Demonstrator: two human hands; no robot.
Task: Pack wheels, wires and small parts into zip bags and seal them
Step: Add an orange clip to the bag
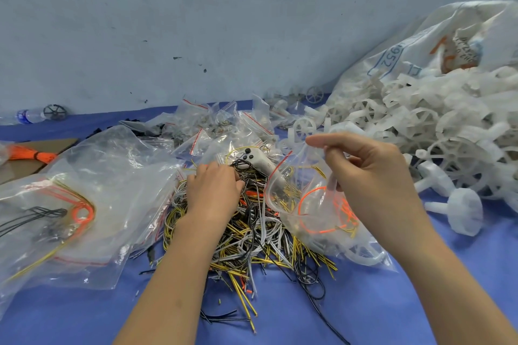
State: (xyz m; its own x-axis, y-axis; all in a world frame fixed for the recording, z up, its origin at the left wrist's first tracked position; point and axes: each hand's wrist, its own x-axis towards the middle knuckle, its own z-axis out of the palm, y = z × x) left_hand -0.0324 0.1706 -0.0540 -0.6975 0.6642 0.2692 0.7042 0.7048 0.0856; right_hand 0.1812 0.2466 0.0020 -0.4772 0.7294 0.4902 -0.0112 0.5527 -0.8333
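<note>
Wire pile (pixel 252 235): tangled yellow, black, white and orange wires heaped on the blue cloth, centre; loose strands spill toward the near edge. Left hand (pixel 214 190) is palm-down in the pile, fingers curled into the wires. Zip bag (pixel 314 204): clear, red strip at the mouth, held up open just right of the pile, pinched at its rim by the right hand (pixel 367 173); orange and yellow wire loops and a white wheel lie inside. Wheels (pixel 437 131): translucent white, spoked, piled at right, spilling from a big sack. Filled bags (pixel 70 204) lie flat at left, holding orange, yellow and black wires.
</note>
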